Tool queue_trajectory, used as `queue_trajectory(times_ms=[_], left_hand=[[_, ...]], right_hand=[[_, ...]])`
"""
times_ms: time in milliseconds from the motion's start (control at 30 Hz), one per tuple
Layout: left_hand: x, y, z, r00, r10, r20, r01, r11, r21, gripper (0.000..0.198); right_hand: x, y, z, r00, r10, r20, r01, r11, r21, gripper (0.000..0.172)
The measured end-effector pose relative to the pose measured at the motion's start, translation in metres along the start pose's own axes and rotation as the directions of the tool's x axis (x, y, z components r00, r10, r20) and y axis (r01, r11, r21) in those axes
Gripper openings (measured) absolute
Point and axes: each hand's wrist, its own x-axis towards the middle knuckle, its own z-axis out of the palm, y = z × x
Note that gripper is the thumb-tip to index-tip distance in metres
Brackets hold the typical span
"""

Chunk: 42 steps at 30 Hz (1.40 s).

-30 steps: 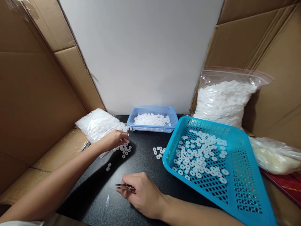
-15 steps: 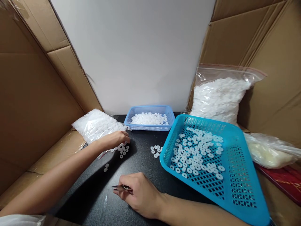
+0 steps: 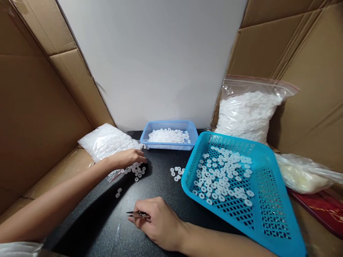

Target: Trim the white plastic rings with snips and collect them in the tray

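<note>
Left hand (image 3: 131,157): shifting only slightly since the earlier frame, the whole view drifting a little; fingers bending downward, their tips partly hidden, so whether they are pinching anything cannot be told.
Ring heap (image 3: 136,175): lying on the black table (image 3: 158,178) under and beside the left hand, apparently keeping its reach short.
Right hand (image 3: 162,223): closing around a pointed tool (image 3: 134,214), tips facing left and standing free of the fingers, probably keeping the points usable.
Loose pair (image 3: 118,193): two rings sitting apart from the heap.
Left bag (image 3: 104,142): lying slanted, white contents filling it, the heap resting just beside it.
Small blue basket (image 3: 171,146): standing at the back, holding many white rings, its walls presumably stopping them rolling.
Large turquoise basket (image 3: 188,171): sitting at right, holding spread-out rings; a small ring group (image 3: 177,173) is lying just outside its rim.
Upright bag (image 3: 243,114): standing behind the turquoise basket near cardboard, seemingly using it as support.
</note>
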Motion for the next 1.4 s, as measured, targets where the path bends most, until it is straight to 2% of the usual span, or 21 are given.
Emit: queue_trajectory(times_ms=[133,400,700,833,1000,1100,1233,1400], left_hand=[[0.001,-0.002,0.001,1.0,-0.002,0.016,0.002,1.0,-0.019,0.032],[0.005,0.004,0.003,0.995,-0.081,0.061,0.083,0.996,-0.021,0.032],[0.004,-0.003,-0.003,0.992,-0.075,0.099,0.087,0.988,-0.127,0.032],[0.004,-0.012,-0.001,0.996,-0.064,0.055,0.074,0.977,-0.198,0.032],[-0.001,-0.022,0.001,0.994,-0.086,-0.071,0.059,0.945,-0.323,0.034],[-0.006,-0.015,0.002,0.982,-0.12,-0.143,0.045,0.896,-0.441,0.032],[-0.01,0.017,0.008,0.968,-0.168,-0.188,0.005,0.757,-0.654,0.025],[-0.009,0.056,0.016,0.95,-0.251,-0.188,-0.037,0.506,-0.862,0.019]], right_hand=[[0.0,0.001,0.0,1.0,0.009,-0.007,-0.009,1.0,0.023,0.032],[0.0,-0.001,-0.001,1.0,0.009,-0.01,-0.009,0.998,0.055,0.031],[0.0,-0.001,-0.001,0.997,0.015,-0.07,-0.013,0.999,0.031,0.033],[0.001,0.001,-0.003,0.991,0.003,-0.134,-0.007,1.0,-0.026,0.037],[0.001,0.003,-0.009,0.965,-0.007,-0.264,-0.032,0.99,-0.141,0.044],[0.005,0.001,-0.017,0.941,-0.017,-0.339,-0.054,0.979,-0.198,0.045],[0.017,-0.008,-0.034,0.896,-0.076,-0.437,-0.046,0.964,-0.262,0.026],[0.03,-0.013,-0.046,0.903,-0.225,-0.365,0.111,0.945,-0.309,0.016]])
